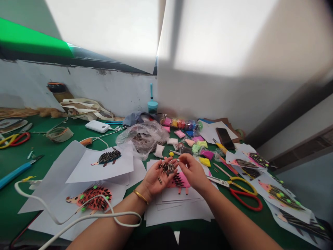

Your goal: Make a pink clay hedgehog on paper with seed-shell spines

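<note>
Open left hand (pixel 155 180) cups dark striped seeds (pixel 168 167); right hand (pixel 194 172) pinched, contents unclear.
Yellow-and-red-handled metal scissors (pixel 230 183) crowd right forearm; green tabletop (pixel 265 222) borders white paper stack (pixel 179 212).

Craft workspace, green table (pixel 59 149), large scissors (pixel 226 183), colourful packets (pixel 206 153), hedgehog pictures (pixel 109 157) on paper

Gold bangle (pixel 141 197) on left wrist (pixel 147 188), forearms (pixel 229 215) sleeveless

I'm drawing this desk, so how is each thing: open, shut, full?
Left hand: palm up, holding seeds
Right hand: fingers bent
Pink hedgehog: seeds on its back
Blue knife: blade out
Phone: looks dark
Plastic bag: seeds inside
Right-side scissors: tips hidden, can't tell
</note>
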`<control>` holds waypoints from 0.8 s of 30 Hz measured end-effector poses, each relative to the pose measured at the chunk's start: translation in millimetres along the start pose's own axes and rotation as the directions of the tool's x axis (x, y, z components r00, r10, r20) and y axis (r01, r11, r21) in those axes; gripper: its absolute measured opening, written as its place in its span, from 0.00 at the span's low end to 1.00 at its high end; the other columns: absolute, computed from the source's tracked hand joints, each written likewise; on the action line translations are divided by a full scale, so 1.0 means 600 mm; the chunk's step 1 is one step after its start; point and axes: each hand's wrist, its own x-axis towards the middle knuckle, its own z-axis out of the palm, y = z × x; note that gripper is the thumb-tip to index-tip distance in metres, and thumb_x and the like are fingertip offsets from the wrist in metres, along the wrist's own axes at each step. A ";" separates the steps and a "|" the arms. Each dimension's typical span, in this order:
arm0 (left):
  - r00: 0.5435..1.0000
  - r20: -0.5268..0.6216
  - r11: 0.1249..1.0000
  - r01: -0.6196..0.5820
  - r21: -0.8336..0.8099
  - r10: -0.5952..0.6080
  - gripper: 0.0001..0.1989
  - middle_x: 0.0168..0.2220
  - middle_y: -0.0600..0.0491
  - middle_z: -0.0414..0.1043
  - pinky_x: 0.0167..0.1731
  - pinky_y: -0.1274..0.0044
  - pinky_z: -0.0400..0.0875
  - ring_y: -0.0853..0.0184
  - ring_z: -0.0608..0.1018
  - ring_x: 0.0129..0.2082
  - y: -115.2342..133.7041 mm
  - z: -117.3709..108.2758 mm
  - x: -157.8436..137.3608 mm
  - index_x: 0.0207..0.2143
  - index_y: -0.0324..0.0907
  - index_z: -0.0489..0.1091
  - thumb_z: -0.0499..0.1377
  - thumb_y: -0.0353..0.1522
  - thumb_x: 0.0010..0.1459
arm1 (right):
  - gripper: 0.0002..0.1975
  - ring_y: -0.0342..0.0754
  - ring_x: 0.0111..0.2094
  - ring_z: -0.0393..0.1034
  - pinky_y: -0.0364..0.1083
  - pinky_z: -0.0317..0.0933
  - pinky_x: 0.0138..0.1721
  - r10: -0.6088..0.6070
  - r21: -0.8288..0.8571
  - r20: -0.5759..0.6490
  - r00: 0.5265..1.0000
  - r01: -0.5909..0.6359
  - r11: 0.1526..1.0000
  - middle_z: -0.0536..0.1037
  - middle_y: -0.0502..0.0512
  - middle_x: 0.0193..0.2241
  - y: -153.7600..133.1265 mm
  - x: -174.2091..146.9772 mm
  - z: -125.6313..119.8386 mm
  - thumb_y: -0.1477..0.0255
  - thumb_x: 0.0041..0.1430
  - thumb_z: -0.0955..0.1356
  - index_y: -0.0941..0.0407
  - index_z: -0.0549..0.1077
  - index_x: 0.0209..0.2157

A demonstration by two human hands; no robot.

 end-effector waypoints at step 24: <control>0.956 -0.235 0.981 -0.193 -0.038 0.179 0.14 0.46 0.39 0.72 0.47 0.66 0.72 0.57 0.74 0.50 0.010 -0.011 0.020 0.43 0.33 0.68 0.48 0.31 0.63 | 0.06 0.49 0.38 0.66 0.48 0.59 0.42 0.116 -0.229 0.119 0.986 -0.087 0.970 0.72 0.54 0.32 0.084 -0.023 0.005 0.75 0.55 0.65 0.55 0.74 0.28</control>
